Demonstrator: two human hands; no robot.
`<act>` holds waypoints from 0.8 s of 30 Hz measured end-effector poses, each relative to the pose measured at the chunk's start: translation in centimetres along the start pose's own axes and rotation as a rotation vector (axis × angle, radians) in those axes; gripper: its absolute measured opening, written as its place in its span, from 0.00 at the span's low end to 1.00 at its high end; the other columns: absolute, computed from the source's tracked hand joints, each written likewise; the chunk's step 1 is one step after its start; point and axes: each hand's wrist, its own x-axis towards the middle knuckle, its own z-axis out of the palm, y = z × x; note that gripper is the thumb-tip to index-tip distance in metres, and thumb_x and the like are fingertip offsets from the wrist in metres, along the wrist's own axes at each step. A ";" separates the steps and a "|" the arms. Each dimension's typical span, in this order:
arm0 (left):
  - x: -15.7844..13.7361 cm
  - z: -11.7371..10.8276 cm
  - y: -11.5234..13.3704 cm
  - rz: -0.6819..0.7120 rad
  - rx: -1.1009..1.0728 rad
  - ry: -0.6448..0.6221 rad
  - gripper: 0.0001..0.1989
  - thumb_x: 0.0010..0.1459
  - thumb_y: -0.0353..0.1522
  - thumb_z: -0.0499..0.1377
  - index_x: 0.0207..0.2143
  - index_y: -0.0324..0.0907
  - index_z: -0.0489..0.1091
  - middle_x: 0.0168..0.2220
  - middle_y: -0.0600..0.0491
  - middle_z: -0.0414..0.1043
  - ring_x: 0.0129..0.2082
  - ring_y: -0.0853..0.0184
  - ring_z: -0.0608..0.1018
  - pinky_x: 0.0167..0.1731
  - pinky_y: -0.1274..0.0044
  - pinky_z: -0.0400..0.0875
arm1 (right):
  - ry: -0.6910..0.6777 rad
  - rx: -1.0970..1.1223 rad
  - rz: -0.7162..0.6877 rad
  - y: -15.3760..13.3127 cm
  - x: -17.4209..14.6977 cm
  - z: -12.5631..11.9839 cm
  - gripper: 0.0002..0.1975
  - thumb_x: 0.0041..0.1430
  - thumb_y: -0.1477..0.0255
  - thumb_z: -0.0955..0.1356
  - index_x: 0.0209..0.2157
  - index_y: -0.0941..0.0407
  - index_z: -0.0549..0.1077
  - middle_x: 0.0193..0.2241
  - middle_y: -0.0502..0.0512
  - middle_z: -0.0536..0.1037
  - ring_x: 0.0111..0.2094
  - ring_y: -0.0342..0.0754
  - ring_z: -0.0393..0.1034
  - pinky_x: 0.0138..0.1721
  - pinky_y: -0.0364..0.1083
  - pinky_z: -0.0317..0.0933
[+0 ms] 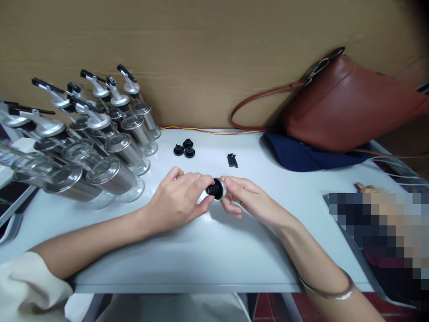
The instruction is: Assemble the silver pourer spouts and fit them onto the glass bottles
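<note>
A bottle pourer (220, 188) with a black ribbed stopper and a silver rim is held between my hands above the table. My left hand (179, 197) has its thumb and fingers around the stopper end. On the silver side, my right hand (251, 197) grips the rim; its fingers hide the pourer's spout. Beyond my left hand lie three round black plastic stoppers (189, 153) in a small group. A few thin black lever pieces (232, 160) lie side by side past my right hand.
Several glass-and-steel bottles (122, 150), most fitted with pourers, crowd the left side. At the front of them, some have uncovered necks. A brown leather bag (348, 103) rests on a navy cloth item (295, 154) at the back right. Cardboard (201, 67) stands behind the white table (208, 264).
</note>
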 end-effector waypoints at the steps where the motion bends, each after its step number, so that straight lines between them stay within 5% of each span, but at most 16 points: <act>1: 0.0 0.0 -0.1 0.003 0.029 -0.015 0.07 0.67 0.30 0.46 0.42 0.37 0.62 0.30 0.51 0.76 0.25 0.67 0.74 0.29 0.73 0.58 | -0.041 0.035 0.020 0.0 -0.1 -0.1 0.22 0.62 0.50 0.61 0.27 0.55 0.62 0.15 0.41 0.61 0.16 0.38 0.52 0.20 0.41 0.50; 8: 0.0 0.2 -0.7 0.002 0.055 -0.149 0.15 0.68 0.32 0.41 0.38 0.39 0.67 0.26 0.52 0.75 0.22 0.66 0.70 0.29 0.71 0.51 | -0.035 0.102 -0.072 0.7 0.4 0.3 0.20 0.62 0.54 0.65 0.27 0.55 0.63 0.16 0.41 0.59 0.17 0.37 0.50 0.21 0.41 0.48; 15: 0.6 0.0 -1.8 -0.101 -0.073 -0.111 0.20 0.67 0.38 0.40 0.28 0.41 0.65 0.20 0.56 0.67 0.19 0.69 0.62 0.32 0.70 0.49 | 0.129 -0.113 -0.235 0.3 0.4 1.2 0.17 0.64 0.56 0.63 0.32 0.56 0.68 0.20 0.45 0.64 0.22 0.41 0.57 0.26 0.43 0.52; 20: 1.4 -0.5 -0.9 -0.435 -0.426 -0.217 0.20 0.66 0.39 0.37 0.25 0.43 0.56 0.18 0.59 0.58 0.20 0.69 0.58 0.33 0.70 0.56 | 0.382 -0.739 -0.475 -0.4 -0.3 1.0 0.10 0.67 0.67 0.62 0.36 0.55 0.72 0.28 0.53 0.74 0.30 0.46 0.66 0.32 0.45 0.57; 24: 1.9 -0.9 -1.4 -0.834 -0.919 -0.363 0.21 0.66 0.42 0.35 0.21 0.45 0.48 0.17 0.60 0.48 0.17 0.71 0.55 0.21 0.76 0.53 | 0.555 -1.088 -0.714 -0.6 -1.1 -0.3 0.11 0.68 0.70 0.60 0.37 0.52 0.74 0.28 0.55 0.76 0.31 0.50 0.69 0.35 0.49 0.59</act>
